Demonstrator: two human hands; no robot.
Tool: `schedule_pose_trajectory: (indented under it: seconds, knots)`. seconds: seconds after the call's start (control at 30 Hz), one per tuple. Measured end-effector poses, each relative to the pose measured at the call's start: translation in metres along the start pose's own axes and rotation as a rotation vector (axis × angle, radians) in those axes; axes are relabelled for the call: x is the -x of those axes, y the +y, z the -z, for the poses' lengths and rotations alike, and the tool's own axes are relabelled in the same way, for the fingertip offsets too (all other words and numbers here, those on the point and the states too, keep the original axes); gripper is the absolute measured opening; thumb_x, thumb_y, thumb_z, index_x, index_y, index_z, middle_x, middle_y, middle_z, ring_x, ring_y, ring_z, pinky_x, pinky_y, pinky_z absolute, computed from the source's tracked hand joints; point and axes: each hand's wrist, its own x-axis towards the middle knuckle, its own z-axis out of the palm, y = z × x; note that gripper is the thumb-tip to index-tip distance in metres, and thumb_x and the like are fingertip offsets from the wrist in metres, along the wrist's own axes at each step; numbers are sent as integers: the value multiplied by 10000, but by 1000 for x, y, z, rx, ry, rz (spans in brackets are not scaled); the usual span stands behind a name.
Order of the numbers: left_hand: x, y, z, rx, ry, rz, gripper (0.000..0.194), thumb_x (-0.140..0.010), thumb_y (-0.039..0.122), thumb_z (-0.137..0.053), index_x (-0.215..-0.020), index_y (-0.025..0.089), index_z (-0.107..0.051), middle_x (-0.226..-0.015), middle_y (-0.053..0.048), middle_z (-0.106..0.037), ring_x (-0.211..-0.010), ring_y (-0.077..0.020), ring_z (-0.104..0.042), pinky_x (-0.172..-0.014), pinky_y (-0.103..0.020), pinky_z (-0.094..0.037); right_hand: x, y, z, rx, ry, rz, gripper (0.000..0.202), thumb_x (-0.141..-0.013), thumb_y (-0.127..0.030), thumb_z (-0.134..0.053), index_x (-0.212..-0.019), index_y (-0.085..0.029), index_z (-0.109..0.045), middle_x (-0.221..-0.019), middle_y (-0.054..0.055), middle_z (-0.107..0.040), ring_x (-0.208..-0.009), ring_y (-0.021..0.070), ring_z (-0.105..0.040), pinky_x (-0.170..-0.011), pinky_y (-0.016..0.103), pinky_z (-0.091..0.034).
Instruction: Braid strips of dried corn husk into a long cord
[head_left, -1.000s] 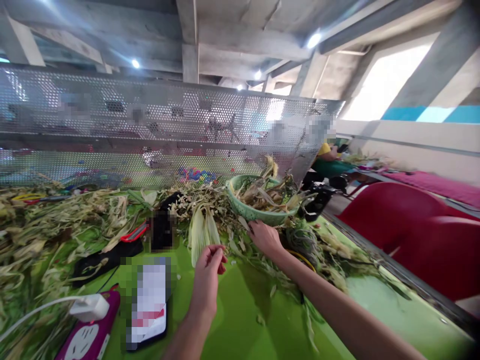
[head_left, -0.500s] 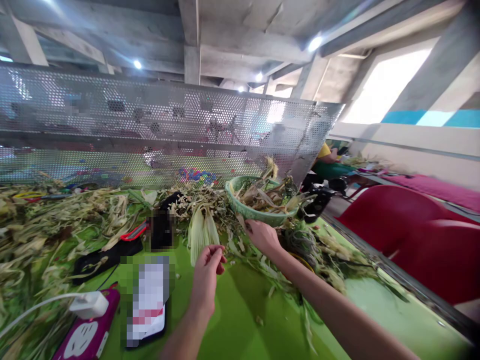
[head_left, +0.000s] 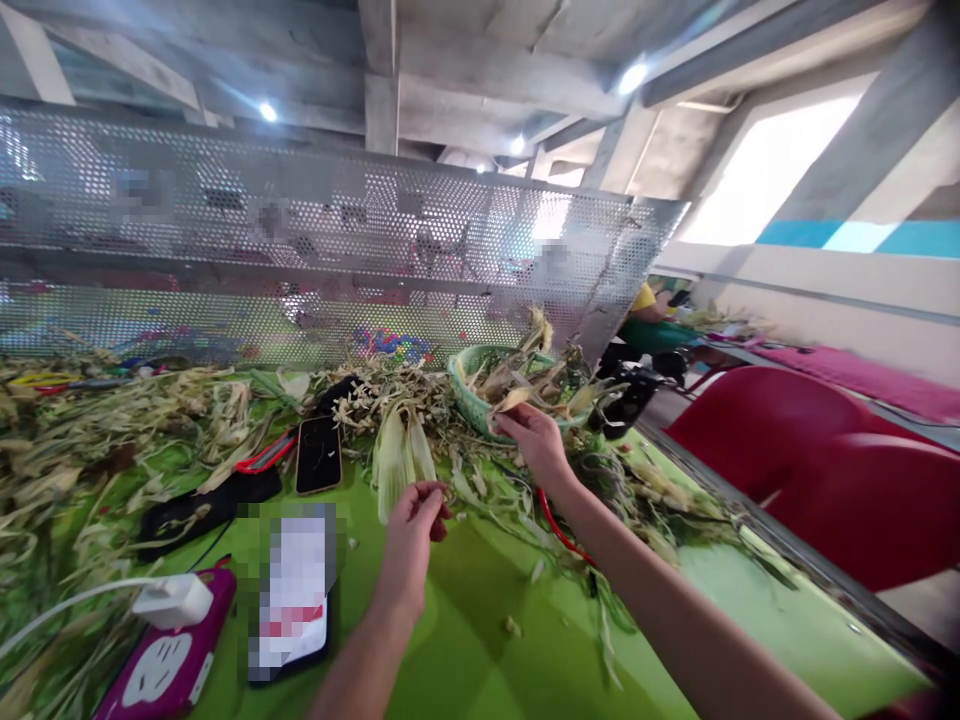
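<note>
A green basket (head_left: 471, 400) stands at the back of the green table (head_left: 480, 620), filled with dry corn husks. My right hand (head_left: 531, 438) is at its front rim, fingers closed on a tan husk piece (head_left: 513, 400). Lower and to the left, my left hand (head_left: 421, 512) is closed with thumb and fingers together; whatever it may hold is too small to name. Just beyond it lies a pale green husk bundle (head_left: 397, 455).
A lit phone (head_left: 296, 590), a dark phone (head_left: 319, 456), a red-edged tool (head_left: 266, 452) and a purple power strip (head_left: 172, 650) lie at left. Husk scraps surround them. A perforated metal screen (head_left: 315, 230) stands behind; red chairs (head_left: 787, 450) are at right.
My right hand has risen slightly toward the basket, and a tan husk piece now shows at its fingertips. A red loop has come into sight beside my right forearm. My left hand stays almost still.
</note>
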Motion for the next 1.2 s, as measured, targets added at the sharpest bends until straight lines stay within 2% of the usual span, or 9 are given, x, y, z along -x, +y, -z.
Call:
schedule_pose_trajectory:
  seconds: [0.1, 0.3, 0.4, 0.5, 0.63, 0.87, 1.03, 1.1, 1.2]
  knots:
    - [1, 2, 1, -31, -1, 4, 292, -750, 401, -610, -922, 165, -626, -759, -26, -612, -659, -118, -517, -593, -227, -377, 9, -16, 5, -252, -79, -56, 247, -732, -419, -611, -813, -186, -597, -782, 12, -629, -662, 143, -585, -680, 284, -471]
    - [5, 10, 1, -109, -56, -91, 314, -793, 414, -579, -1030, 216, -640, -1050, -56, -651, -978, -185, -559, -825, -281, -392, 47, -34, -1, -534, -326, -206, 169, -686, -306, -710, -754, -166, -644, -666, -6, -583, -547, 96, -512, -554, 233, -417]
    - [6, 10, -1, -80, -168, -96, 339, -804, 437, -564, -1023, 191, -645, -1002, -70, -662, -963, -199, -572, -861, -308, -394, 62, -31, -12, -589, -391, -257, 141, -676, -261, -729, -755, -158, -674, -652, -12, -587, -524, 77, -466, -513, 214, -360]
    - [4, 7, -3, -71, -201, -109, 325, -775, 440, -605, -939, 163, -649, -888, -62, -661, -859, -185, -579, -815, -300, -412, 71, -26, -22, -616, -437, -283, 128, -673, -241, -734, -749, -150, -687, -671, -5, -609, -533, 75, -439, -509, 215, -325]
    - [2, 3, -3, -120, -151, -109, 281, -743, 431, -646, -808, 159, -628, -748, -23, -623, -739, -151, -552, -710, -254, -403, 77, -22, -30, -629, -442, -264, 161, -724, -300, -701, -795, -157, -682, -720, 8, -607, -572, 92, -440, -539, 222, -333]
    - [3, 1, -4, -262, -158, -89, 256, -789, 427, -584, -788, 172, -609, -723, -2, -591, -722, -145, -517, -694, -242, -387, 84, -17, -28, -512, -342, -204, 257, -748, -406, -662, -711, -152, -654, -647, 7, -565, -565, 109, -430, -517, 226, -344]
    - [8, 5, -8, -354, -191, -138, 249, -790, 423, -584, -855, 184, -612, -805, -24, -607, -774, -165, -531, -699, -249, -397, 89, -15, -26, -426, -331, -175, 260, -736, -407, -668, -664, -166, -604, -611, -14, -526, -568, 115, -437, -517, 227, -354]
    - [8, 5, -9, -380, -162, -185, 236, -771, 413, -610, -824, 182, -607, -770, -17, -591, -744, -157, -522, -672, -242, -392, 90, -15, -27, -381, -311, -159, 254, -717, -389, -690, -650, -165, -589, -589, -28, -502, -558, 109, -423, -518, 227, -344]
    - [6, 5, -8, -377, -149, -152, 228, -787, 405, -588, -773, 178, -592, -711, 0, -563, -684, -137, -493, -631, -233, -375, 92, -15, -28, -366, -304, -158, 237, -713, -360, -699, -656, -162, -582, -589, -35, -491, -557, 105, -416, -519, 227, -334]
